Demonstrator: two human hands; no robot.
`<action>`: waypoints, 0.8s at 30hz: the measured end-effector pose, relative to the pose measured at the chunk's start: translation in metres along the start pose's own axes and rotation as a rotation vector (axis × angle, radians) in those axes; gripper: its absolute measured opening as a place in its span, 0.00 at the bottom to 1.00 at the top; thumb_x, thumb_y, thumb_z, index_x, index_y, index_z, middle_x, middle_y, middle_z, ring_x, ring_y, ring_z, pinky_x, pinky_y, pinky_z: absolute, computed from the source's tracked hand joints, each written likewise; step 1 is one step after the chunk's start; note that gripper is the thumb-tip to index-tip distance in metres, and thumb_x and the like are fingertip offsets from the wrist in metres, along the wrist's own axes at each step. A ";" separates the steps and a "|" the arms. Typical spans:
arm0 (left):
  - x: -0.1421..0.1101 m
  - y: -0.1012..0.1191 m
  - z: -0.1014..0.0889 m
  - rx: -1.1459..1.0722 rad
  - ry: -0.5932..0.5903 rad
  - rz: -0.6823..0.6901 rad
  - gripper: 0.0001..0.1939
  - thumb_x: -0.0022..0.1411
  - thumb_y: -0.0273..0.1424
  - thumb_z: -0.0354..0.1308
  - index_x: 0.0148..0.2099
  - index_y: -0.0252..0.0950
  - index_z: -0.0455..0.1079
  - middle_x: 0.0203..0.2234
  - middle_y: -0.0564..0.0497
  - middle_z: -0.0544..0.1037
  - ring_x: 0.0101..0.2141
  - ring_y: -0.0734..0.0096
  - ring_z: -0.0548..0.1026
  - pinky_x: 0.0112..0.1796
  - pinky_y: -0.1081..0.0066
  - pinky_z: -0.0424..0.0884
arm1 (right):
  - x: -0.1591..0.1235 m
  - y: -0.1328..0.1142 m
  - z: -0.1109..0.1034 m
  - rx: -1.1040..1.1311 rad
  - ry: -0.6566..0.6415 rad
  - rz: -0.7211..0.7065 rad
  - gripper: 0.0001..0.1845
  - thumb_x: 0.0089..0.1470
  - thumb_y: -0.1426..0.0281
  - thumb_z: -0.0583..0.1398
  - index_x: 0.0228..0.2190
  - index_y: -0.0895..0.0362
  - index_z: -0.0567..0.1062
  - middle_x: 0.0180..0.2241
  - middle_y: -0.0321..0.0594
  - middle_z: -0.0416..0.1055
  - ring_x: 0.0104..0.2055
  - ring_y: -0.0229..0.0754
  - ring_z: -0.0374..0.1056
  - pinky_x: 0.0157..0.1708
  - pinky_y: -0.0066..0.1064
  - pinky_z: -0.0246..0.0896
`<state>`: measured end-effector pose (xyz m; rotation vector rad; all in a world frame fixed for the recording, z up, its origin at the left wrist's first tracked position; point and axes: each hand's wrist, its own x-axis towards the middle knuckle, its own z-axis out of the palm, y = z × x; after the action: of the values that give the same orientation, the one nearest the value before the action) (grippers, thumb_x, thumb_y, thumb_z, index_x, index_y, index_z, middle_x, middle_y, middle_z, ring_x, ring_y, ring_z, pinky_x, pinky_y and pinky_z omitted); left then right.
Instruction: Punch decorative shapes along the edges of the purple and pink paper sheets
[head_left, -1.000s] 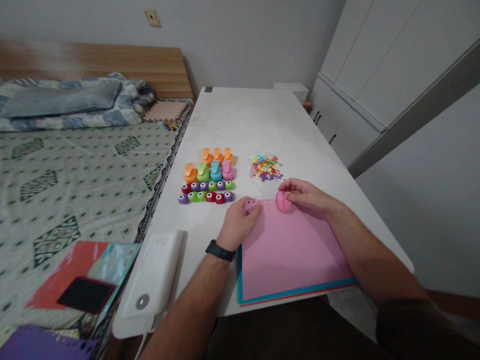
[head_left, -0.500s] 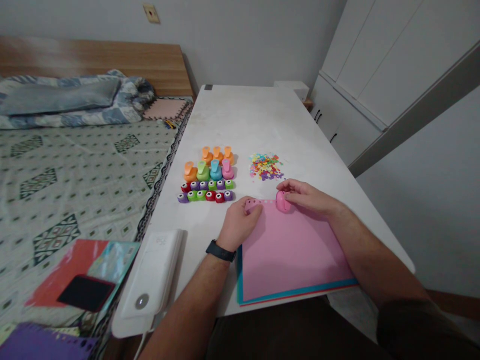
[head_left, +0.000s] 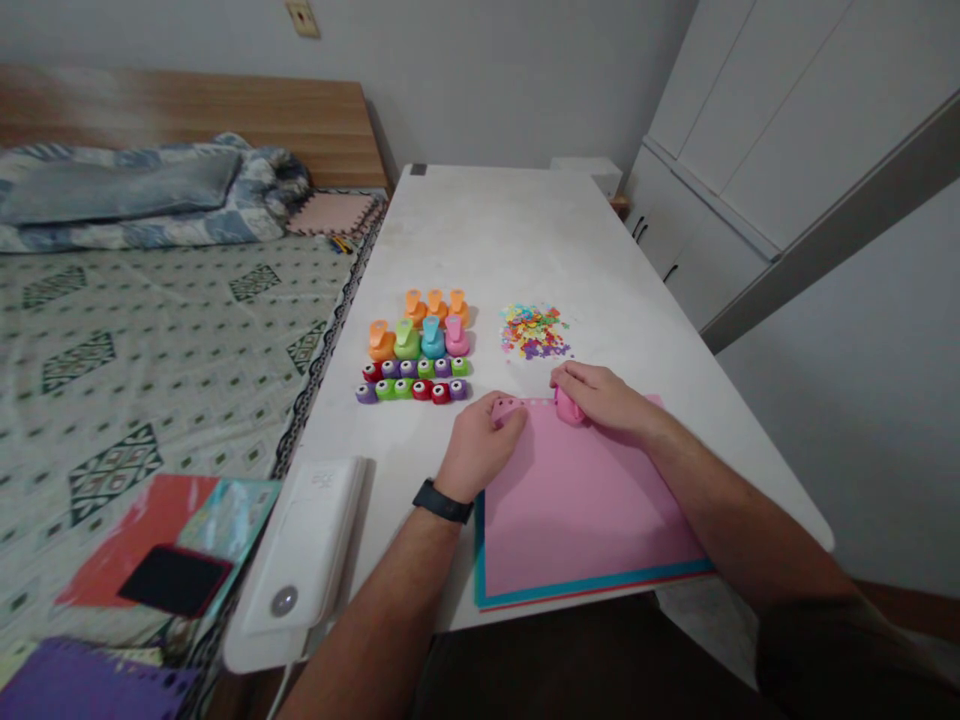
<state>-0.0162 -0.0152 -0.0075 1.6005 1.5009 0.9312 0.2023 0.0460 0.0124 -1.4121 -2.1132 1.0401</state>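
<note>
A pink sheet of paper (head_left: pixel 577 500) lies on top of a stack of coloured sheets at the near edge of the white table (head_left: pixel 495 240). My left hand (head_left: pixel 480 445) is closed and pinches the sheet's far left corner. My right hand (head_left: pixel 600 395) is closed over a pink paper punch (head_left: pixel 566 407) that sits on the sheet's far edge, pressing down on it. A row of small holes runs along that edge between my hands.
Several coloured punches (head_left: pixel 416 350) stand in rows left of centre. A pile of coloured cut-outs (head_left: pixel 532 332) lies behind my right hand. A white device (head_left: pixel 307 550) rests at the table's near left corner. A bed (head_left: pixel 150 330) with papers and a dark phone (head_left: pixel 176 580) is on the left.
My right hand has closed down over the pink punch, covering more of it. The left hand has stayed on the corner.
</note>
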 end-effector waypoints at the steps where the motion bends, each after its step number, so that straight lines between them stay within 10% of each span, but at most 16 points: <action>1: 0.000 0.000 0.000 -0.003 0.000 -0.003 0.09 0.63 0.36 0.58 0.39 0.37 0.75 0.31 0.50 0.81 0.33 0.65 0.76 0.35 0.70 0.68 | 0.000 -0.001 0.000 -0.021 0.004 -0.004 0.21 0.66 0.53 0.50 0.33 0.53 0.74 0.28 0.36 0.72 0.32 0.42 0.66 0.35 0.33 0.57; 24: 0.001 -0.001 0.001 -0.010 0.009 -0.015 0.10 0.62 0.37 0.58 0.40 0.37 0.76 0.31 0.49 0.81 0.32 0.65 0.75 0.35 0.70 0.68 | 0.004 0.006 -0.002 -0.150 0.016 -0.039 0.17 0.62 0.66 0.50 0.27 0.55 0.74 0.27 0.36 0.73 0.31 0.40 0.66 0.33 0.31 0.55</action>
<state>-0.0157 -0.0147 -0.0094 1.5778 1.5103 0.9375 0.2052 0.0519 0.0087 -1.4353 -2.2385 0.8674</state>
